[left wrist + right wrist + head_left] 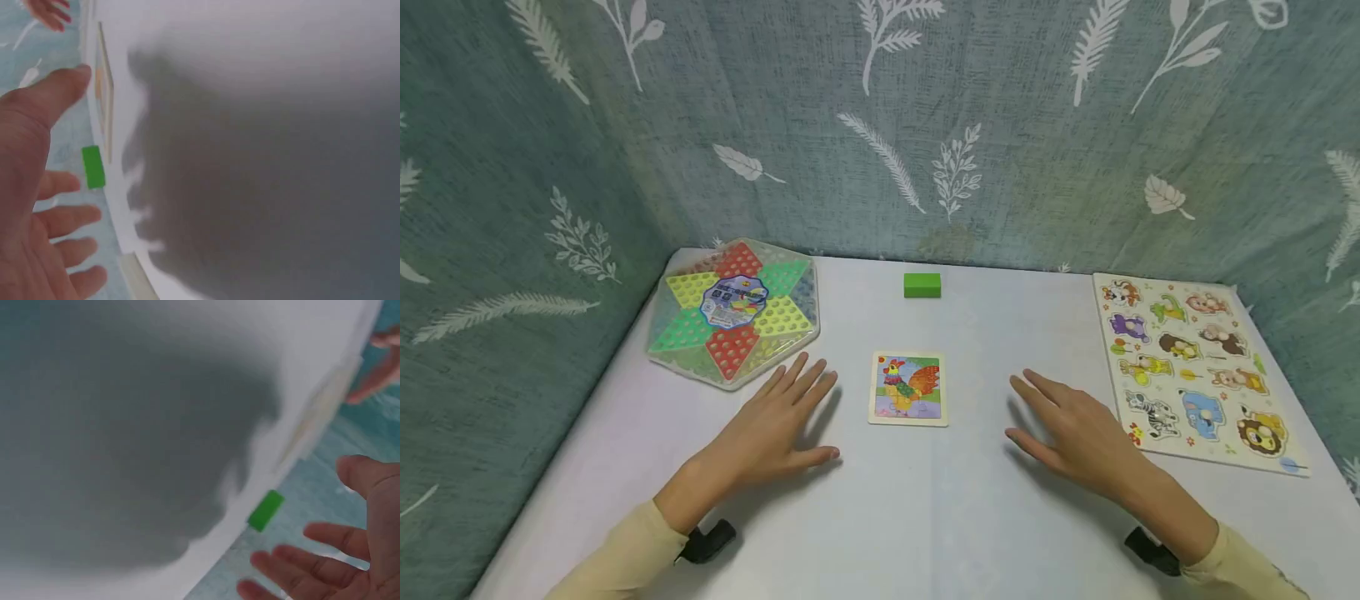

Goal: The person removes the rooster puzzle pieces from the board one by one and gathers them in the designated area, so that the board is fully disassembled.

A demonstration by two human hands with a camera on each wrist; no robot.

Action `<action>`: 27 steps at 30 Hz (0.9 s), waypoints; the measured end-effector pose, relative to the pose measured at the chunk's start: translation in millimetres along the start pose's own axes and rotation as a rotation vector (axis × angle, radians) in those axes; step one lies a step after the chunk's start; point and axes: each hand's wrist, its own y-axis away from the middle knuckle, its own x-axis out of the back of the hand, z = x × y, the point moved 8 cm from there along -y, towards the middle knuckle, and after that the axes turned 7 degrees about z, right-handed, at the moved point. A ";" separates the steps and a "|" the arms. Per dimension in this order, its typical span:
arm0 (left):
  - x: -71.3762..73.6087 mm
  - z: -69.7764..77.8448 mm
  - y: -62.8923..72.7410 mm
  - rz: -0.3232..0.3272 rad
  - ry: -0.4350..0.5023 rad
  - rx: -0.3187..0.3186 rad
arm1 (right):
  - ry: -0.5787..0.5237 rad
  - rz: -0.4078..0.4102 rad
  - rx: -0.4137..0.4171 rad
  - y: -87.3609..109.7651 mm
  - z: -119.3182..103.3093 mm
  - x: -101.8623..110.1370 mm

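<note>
You wore a pale cream fabric left sleeve (625,552) and a matching right sleeve (1238,562), plus an angular black left-wrist device (709,542) and a similar right-wrist device (1152,552); your left hand (769,427) and right hand (1078,435) were bare.

Pictured against teal cloth (805,200) with scattered white leaf and fern prints: a plain white tabletop (925,517); a rooster puzzle (908,389), pale-bordered, with red comb, green wing and orange-red tail over blue and lilac; a solid bright-green block (922,286); a star game board (781,317) in dotted red, yellow and green triangles around a blue-edged label (733,302); a cream animal board (1210,452) with striped black-and-white zebra (1152,414) and blue elephant (1202,414); plain cream sleeves (632,550); black wrist cameras (707,542).
</note>
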 end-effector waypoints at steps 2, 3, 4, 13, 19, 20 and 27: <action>-0.8 0.9 -5.2 -0.008 0.063 -0.006 | -0.090 0.050 -0.011 -7.5 -4.9 2.0; -1.0 1.3 -8.2 -0.009 0.089 -0.006 | -0.118 0.068 -0.016 -11.3 -6.8 2.4; -1.8 1.5 -11.3 -0.008 0.106 -0.005 | -0.140 0.078 -0.022 -14.8 -8.0 1.9; -8.9 -1.2 -31.0 -0.009 0.167 0.049 | -0.195 0.069 -0.013 -41.4 -10.7 -9.1; -14.1 -5.3 -40.5 -0.041 0.178 0.065 | -0.236 0.021 -0.020 -61.3 -13.1 -18.7; -14.4 -5.3 -42.1 -0.044 0.182 0.063 | -0.242 0.007 -0.024 -64.2 -14.3 -21.1; -24.0 -2.4 -50.3 -0.066 0.190 0.029 | -0.231 -0.051 -0.036 -78.2 -25.8 -41.1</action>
